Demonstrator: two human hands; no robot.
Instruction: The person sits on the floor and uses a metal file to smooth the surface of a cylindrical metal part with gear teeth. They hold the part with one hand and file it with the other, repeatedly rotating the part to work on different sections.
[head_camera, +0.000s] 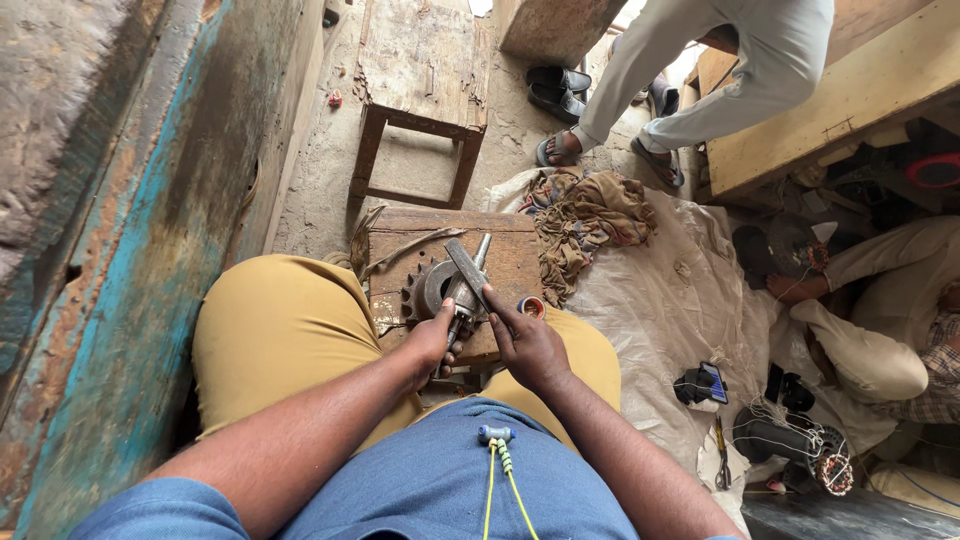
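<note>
- My left hand (432, 343) reaches forward from a bare forearm that runs in from the lower left, across my left thigh; its fingers are curled shut around the lower end of a metal tool (466, 290).
- My right hand (527, 345) comes in from the lower right on a straight forearm, knuckles up; its fingers are bent down onto the flat metal bar (467, 270) just ahead of it, gripping that bar's near end.
- The two hands sit close together, nearly touching, with the tool between them.
- The tool is grey, worn steel; its slim shaft rises away from my left hand at a slant, and the flat bar crosses it, tilted up and to the left from my right hand.
- Just beyond my left hand's fingertips lies a toothed sprocket (425, 290), dark and rusty, flat on the small wooden worktop (510, 250); the tool rests over its hub.
- Just beyond my right hand, at the worktop's edge, stands a small round roll of tape (531, 306) with a red and blue rim.
- The worktop is a rough, scarred block held between my knees, which are in mustard-coloured trousers.
- Farther out past both hands stands a wooden stool (420, 90), and to the right of my right hand a heap of brown rags (590, 215) lies on a pale sheet (680, 300).
- Well to the right, another person's hand (785, 288) rests by motor parts, and a standing person's legs (700, 70) show at the top.
</note>
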